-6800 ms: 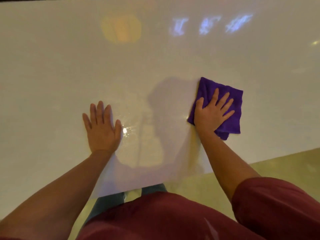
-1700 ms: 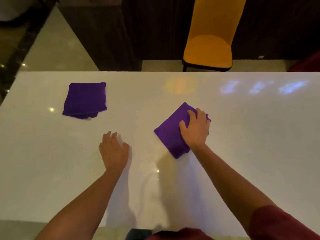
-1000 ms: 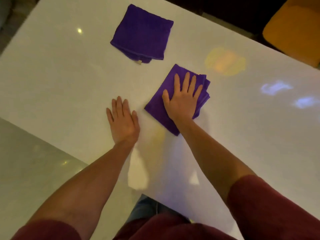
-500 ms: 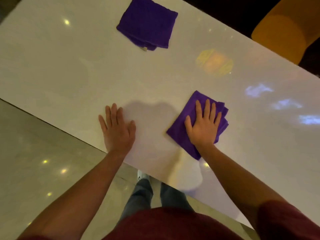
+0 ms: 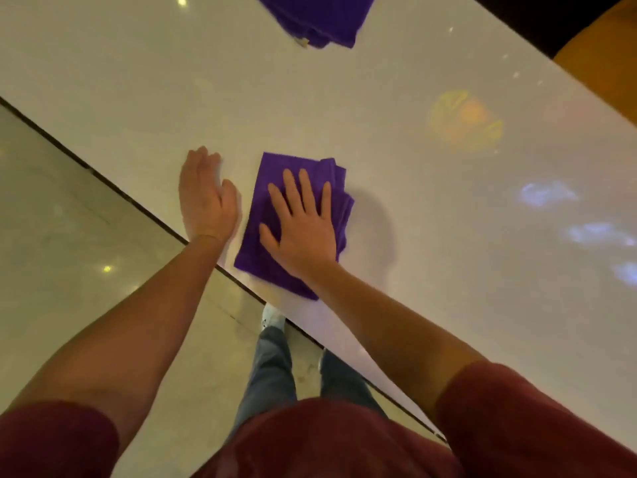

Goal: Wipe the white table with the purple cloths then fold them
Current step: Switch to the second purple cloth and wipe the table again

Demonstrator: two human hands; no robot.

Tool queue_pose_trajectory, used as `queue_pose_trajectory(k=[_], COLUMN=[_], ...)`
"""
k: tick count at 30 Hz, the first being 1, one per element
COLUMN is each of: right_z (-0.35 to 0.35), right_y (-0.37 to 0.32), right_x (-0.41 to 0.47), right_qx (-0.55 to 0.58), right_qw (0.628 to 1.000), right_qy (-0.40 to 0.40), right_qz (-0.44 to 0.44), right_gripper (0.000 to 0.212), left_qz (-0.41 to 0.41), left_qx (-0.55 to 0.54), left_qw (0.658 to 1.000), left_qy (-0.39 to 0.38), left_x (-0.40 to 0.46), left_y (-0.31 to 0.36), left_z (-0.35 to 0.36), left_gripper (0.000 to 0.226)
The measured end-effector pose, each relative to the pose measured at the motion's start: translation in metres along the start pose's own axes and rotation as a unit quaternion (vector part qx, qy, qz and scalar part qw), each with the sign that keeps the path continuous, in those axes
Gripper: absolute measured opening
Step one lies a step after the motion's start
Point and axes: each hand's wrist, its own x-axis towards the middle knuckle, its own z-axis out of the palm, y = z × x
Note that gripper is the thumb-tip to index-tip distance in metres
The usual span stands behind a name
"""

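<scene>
At the near edge of the white tabletop [image 5: 431, 208], the right hand [image 5: 303, 229] lies flat on a folded purple cloth [image 5: 272, 215], its fingers [image 5: 293, 188] straight and spread, pressing the cloth down without curling round it. The cloth's near corner sits just beside the tabletop's edge. Half a second ago this cloth and hand were farther to the right; they have swept back toward the left hand [image 5: 206, 198], which now lies just beside the cloth, flat on the tabletop with fingers straight and held together, the tips blurred. The left hand has stayed planted as a brace through these strokes. That return sweep suggests the wiping step is ongoing, working this near strip side to side; folding has not begun for this cloth.

Farther off, the second purple cloth [image 5: 317, 19] lies folded at the top of the view, well apart from both hands and partly cut off. Beyond the far edge, an orange chair [image 5: 606, 53] shows.
</scene>
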Motion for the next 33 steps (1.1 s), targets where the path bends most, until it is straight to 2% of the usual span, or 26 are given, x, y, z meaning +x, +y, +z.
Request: queue_pose_trajectory(k=[3,6,9,12,14,16,18,21,24,27,30,33], right_z=[0.003,-0.014,-0.037,-0.058,-0.061,-0.062,-0.06,-0.047,-0.028,-0.01,-0.004,-0.026], right_y=[0.042,0.115,0.181,0.218,0.218,0.201,0.174,0.137,0.112,0.101,0.121,0.192], right_x=[-0.106,-0.152,-0.132,-0.076,-0.026,0.016,0.036,0.017,-0.041,-0.129,-0.237,-0.278], right_qx=[0.001,-0.034,-0.046,-0.043,-0.025,-0.006,0.008,-0.024,-0.037,-0.035,-0.051,-0.048], right_qw=[0.999,0.999,0.995,0.978,0.957,0.944,0.958,0.984,0.988,0.991,0.996,0.996], right_qy=[-0.027,-0.023,0.011,0.036,0.052,0.054,0.053,0.024,0.028,0.033,-0.017,-0.025], right_qz=[-0.024,0.006,0.093,0.201,0.284,0.325,0.281,0.175,0.148,0.126,0.077,0.068], right_gripper=[0.071,0.071,0.072,0.074,0.08,0.086,0.089,0.088,0.082,0.079,0.079,0.076], left_qz=[0.025,0.054,-0.042,-0.06,-0.066,-0.067,-0.067,-0.073,-0.067,-0.067,-0.064,0.043], left_qx=[0.074,0.07,0.066,0.117,0.138,0.141,0.14,0.137,0.117,0.111,0.102,0.084], left_qw=[0.997,0.996,0.996,0.991,0.988,0.987,0.987,0.988,0.991,0.991,0.991,0.994], left_qy=[0.006,-0.022,-0.034,-0.029,-0.029,-0.028,-0.03,-0.025,-0.009,-0.028,-0.05,-0.05], left_x=[-0.02,-0.076,-0.122,-0.125,-0.124,-0.124,-0.125,-0.124,-0.125,-0.125,-0.131,-0.156], left_y=[0.027,0.069,0.096,0.098,0.097,0.096,0.096,0.095,0.094,0.091,0.088,0.102], left_z=[0.002,0.021,0.045,0.057,0.06,0.063,0.063,0.061,0.058,0.059,0.051,0.048], left_gripper=[0.048,0.054,0.057,0.059,0.059,0.059,0.059,0.059,0.056,0.053,0.052,0.056])
